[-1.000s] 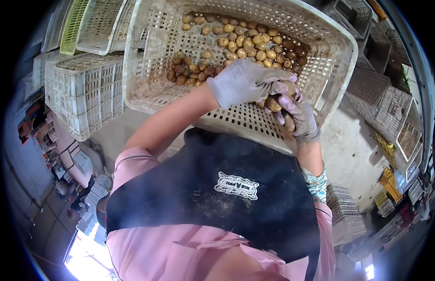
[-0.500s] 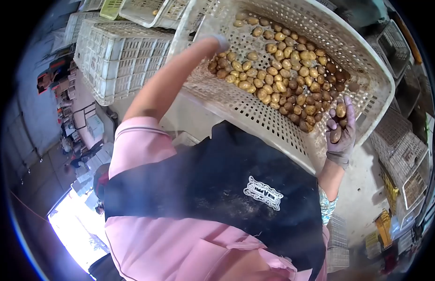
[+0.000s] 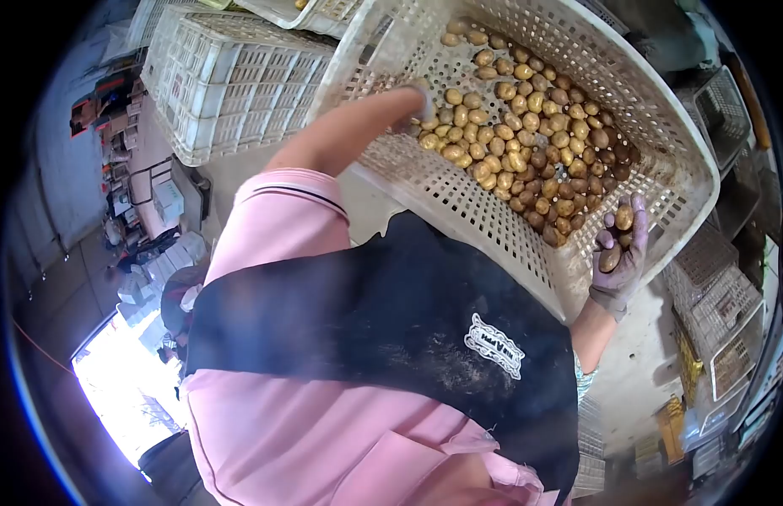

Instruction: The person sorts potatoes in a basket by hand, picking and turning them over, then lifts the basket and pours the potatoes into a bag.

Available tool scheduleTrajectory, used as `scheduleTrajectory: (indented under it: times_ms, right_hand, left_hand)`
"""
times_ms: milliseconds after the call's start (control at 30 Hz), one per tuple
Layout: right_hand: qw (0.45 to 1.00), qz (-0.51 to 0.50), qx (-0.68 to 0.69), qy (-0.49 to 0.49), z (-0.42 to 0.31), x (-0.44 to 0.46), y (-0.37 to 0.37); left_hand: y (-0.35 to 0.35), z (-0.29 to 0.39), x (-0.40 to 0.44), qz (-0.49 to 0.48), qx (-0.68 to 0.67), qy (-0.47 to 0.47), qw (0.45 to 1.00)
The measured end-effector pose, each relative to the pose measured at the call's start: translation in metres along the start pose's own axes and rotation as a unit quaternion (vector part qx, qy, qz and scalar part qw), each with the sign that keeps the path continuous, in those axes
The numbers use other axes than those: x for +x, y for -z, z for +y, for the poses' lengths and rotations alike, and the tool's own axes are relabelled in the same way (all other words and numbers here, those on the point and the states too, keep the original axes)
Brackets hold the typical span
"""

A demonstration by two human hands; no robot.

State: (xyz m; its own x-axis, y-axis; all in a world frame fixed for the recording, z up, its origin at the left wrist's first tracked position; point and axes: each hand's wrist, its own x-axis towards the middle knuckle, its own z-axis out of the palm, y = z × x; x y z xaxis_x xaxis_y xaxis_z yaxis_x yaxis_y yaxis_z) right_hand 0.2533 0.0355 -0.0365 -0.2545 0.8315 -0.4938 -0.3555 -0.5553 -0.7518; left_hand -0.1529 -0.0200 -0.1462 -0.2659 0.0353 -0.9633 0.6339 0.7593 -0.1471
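Note:
Inside a large off-white plastic crate [image 3: 704,181] lie many small yellow-brown potatoes [image 3: 526,139], wet-looking and darker at the right end. My left hand [image 3: 423,105], gloved, reaches over the near wall and is at the left edge of the potatoes. Its fingers are blurred and mostly hidden, so its grip cannot be made out. At the crate's right end my right hand [image 3: 621,266], in a stained glove, is turned palm up. Its fingers curl around potatoes [image 3: 624,217], at least two of which show.
Stacked white crates [image 3: 240,93] stand left of the crate. More crates [image 3: 716,278] are piled on the right, near a yellow crate [image 3: 672,426]. Concrete floor [image 3: 645,354] shows below my right hand. A bright doorway [image 3: 126,388] is at lower left.
My left hand has come down toward the near wall, covering the leftmost potatoes. My right hand still holds its potatoes. The whole view has shifted slightly.

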Motion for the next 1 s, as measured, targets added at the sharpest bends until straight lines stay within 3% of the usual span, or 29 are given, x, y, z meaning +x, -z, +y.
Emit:
scheduleTrajectory:
  times_ms: [67,167,267,333,367,433,533,600,633,700,767,800,867,900,933,967,1000]
  right_hand:
    - [0.999,0.019,0.031,-0.027,0.000,0.002,0.000]
    - [0.999,-0.004,-0.032,0.023,0.003,0.001,0.000]
    - [1.000,0.010,0.003,-0.016,0.001,0.001,0.003]
    - [0.999,0.017,0.026,-0.025,0.000,0.002,0.001]
    - [0.999,0.010,0.024,-0.021,0.001,0.003,0.001]
    - [1.000,0.001,0.019,-0.012,0.001,0.003,0.002]
    - [0.997,-0.022,-0.065,0.046,0.003,-0.001,0.000]
    - [0.999,0.000,-0.035,0.011,0.000,0.002,0.000]
    - [1.000,0.014,-0.020,-0.007,-0.002,0.001,0.002]
    - [0.999,0.026,-0.020,0.000,-0.008,-0.003,-0.008]
    - [0.993,-0.023,-0.118,0.020,-0.008,-0.007,-0.014]
    - [0.981,-0.004,-0.190,-0.031,-0.016,-0.014,-0.028]
    - [0.951,-0.081,-0.289,0.075,0.003,-0.016,-0.029]
    - [0.960,-0.126,-0.236,0.083,0.011,-0.018,-0.035]
    - [0.923,-0.155,-0.328,0.127,0.006,-0.021,-0.045]
    - [0.963,-0.126,-0.224,0.078,0.001,-0.032,-0.065]
    - [0.941,-0.121,-0.283,0.143,0.009,-0.027,-0.057]
  left_hand:
    - [-0.020,0.000,0.019,0.009,-0.207,-0.009,0.978]
    - [0.005,0.005,0.040,-0.019,-0.027,-0.160,0.987]
    - [0.025,0.014,0.050,-0.027,0.205,-0.274,0.939]
    - [0.009,0.010,0.042,0.009,0.464,-0.252,0.849]
    - [-0.001,0.003,0.041,0.033,0.604,-0.208,0.769]
    - [-0.044,-0.042,0.116,0.090,0.450,-0.165,0.873]
    - [-0.042,-0.028,0.073,0.035,0.349,-0.129,0.927]
    - [-0.028,-0.030,0.081,-0.037,0.279,-0.130,0.951]
    - [-0.019,-0.029,0.076,-0.085,0.217,-0.183,0.955]
    - [0.005,-0.016,0.040,-0.197,0.056,-0.314,0.927]
    - [0.001,0.008,-0.025,-0.241,-0.160,-0.476,0.830]
    - [-0.002,0.024,-0.060,-0.226,-0.158,-0.525,0.805]
    - [-0.020,0.056,-0.105,-0.225,-0.178,-0.588,0.757]
    - [-0.032,0.070,-0.112,-0.185,-0.140,-0.637,0.736]
    - [-0.042,0.083,-0.121,-0.132,-0.095,-0.617,0.770]
    - [-0.048,0.095,-0.127,-0.076,-0.050,-0.595,0.798]
    - [-0.060,0.101,-0.116,0.081,0.006,-0.643,0.761]
